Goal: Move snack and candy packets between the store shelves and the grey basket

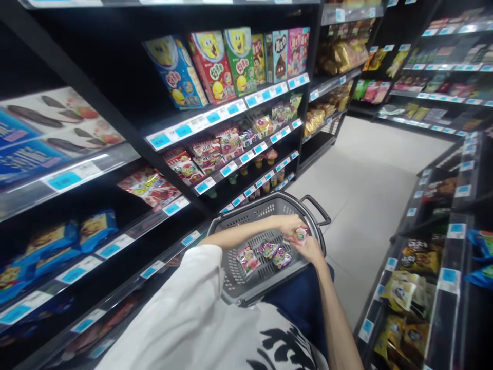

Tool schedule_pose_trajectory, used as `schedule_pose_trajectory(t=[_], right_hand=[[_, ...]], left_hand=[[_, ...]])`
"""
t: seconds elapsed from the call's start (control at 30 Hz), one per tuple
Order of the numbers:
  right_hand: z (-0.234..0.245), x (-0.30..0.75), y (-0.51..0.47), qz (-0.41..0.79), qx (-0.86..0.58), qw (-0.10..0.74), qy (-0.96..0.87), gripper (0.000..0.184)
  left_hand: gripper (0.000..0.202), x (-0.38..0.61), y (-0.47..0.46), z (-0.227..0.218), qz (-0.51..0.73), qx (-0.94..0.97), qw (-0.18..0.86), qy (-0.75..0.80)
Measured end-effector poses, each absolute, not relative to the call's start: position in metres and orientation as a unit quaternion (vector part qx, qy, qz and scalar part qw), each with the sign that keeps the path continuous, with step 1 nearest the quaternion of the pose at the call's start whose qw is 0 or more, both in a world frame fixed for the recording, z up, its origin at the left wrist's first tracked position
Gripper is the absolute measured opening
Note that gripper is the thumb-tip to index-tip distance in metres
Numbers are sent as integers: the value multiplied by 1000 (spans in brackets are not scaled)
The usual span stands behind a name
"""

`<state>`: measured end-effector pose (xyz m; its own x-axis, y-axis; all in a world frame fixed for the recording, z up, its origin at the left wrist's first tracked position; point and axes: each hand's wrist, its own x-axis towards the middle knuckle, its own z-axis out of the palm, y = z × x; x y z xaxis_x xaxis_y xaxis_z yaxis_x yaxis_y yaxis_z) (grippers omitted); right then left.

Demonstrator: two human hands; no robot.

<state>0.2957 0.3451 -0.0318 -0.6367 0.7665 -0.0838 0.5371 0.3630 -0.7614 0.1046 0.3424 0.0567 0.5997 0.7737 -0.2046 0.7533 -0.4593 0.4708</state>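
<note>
Over the far right part of a grey plastic shopping basket, both hands hold a small pink candy bag. My left hand reaches across from the left, its fingers closed on the bag's upper edge. My right hand grips the same bag from below. Inside the basket lie a pink candy bag and, to its right, purple-and-green candy bags that overlap. Much of the held bag is hidden by the fingers.
Black shelves on the left carry snack boxes, bagged sweets and blue snack packs. A low shelf on the right holds yellow snack bags. A grey tiled aisle runs between them. The basket handle sticks out at the far right.
</note>
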Motion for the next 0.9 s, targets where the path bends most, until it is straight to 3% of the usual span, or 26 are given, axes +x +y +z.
schedule_pose_trajectory(t=[0.1,0.23,0.33,0.47,0.6,0.73,0.9], right_hand=[[-33,294,345,427,-382,152,-805,40],[-40,293,346,505,-358,231,-750,45],[-44,294,347,543,-362,278,-705,42],[-42,294,348,556,-363,293,-688,41],[-41,294,348,555,-363,288,-691,39],[-41,294,347,556,-361,290,-690,37],[-38,295,347,550,-366,287,-694,37]], left_hand=[[24,93,339,58,17,855,268,444],[23,55,331,90,-19,851,225,475],[14,7,330,143,-28,811,132,569],[18,-60,329,231,45,736,-33,675],[21,-102,326,288,23,647,-148,747],[28,-127,327,300,-69,608,-175,771],[31,-158,331,286,-75,572,-147,803]])
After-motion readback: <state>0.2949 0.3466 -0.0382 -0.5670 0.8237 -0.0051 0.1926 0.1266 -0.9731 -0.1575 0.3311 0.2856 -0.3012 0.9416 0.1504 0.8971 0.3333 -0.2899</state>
